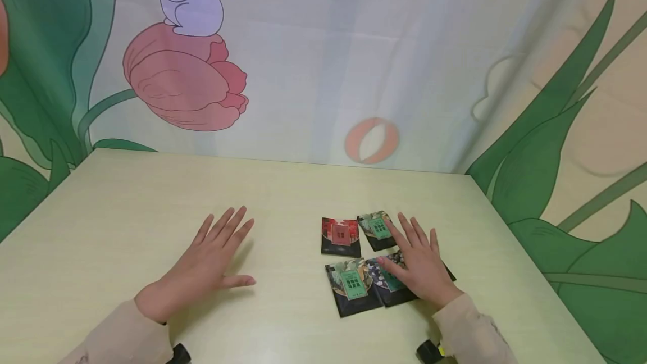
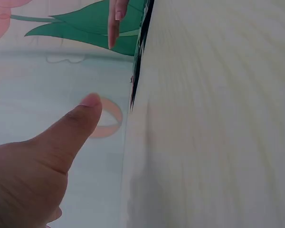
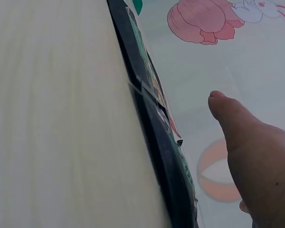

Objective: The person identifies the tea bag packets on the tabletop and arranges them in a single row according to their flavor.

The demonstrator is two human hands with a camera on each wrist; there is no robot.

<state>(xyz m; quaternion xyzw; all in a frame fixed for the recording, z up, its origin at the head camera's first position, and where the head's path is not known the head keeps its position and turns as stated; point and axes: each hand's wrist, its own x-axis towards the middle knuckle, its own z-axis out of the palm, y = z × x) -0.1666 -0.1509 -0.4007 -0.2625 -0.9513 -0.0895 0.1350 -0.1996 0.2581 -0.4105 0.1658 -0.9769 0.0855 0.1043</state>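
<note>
Flat square packets lie in two rows on the table. The back row has a packet with a red label (image 1: 341, 236) and one with a green label (image 1: 376, 229). In front are a second green-labelled packet (image 1: 353, 286) and a bluish patterned packet (image 1: 396, 295). My right hand (image 1: 425, 267), fingers spread, is over the right-hand packets and hides parts of them; a dark corner shows beyond it. In the right wrist view the thumb (image 3: 251, 142) stands apart from the packets. To the left, my left hand (image 1: 199, 268) hovers over bare tabletop, fingers straight, holding nothing.
The pale wood-look table (image 1: 283, 195) ends at the back against a printed curtain (image 1: 293, 72) with a flower, a rabbit and leaves. Another leaf-printed curtain part (image 1: 536, 184) hangs along the right edge. Dark wrist devices (image 1: 429, 351) sit under the sleeves.
</note>
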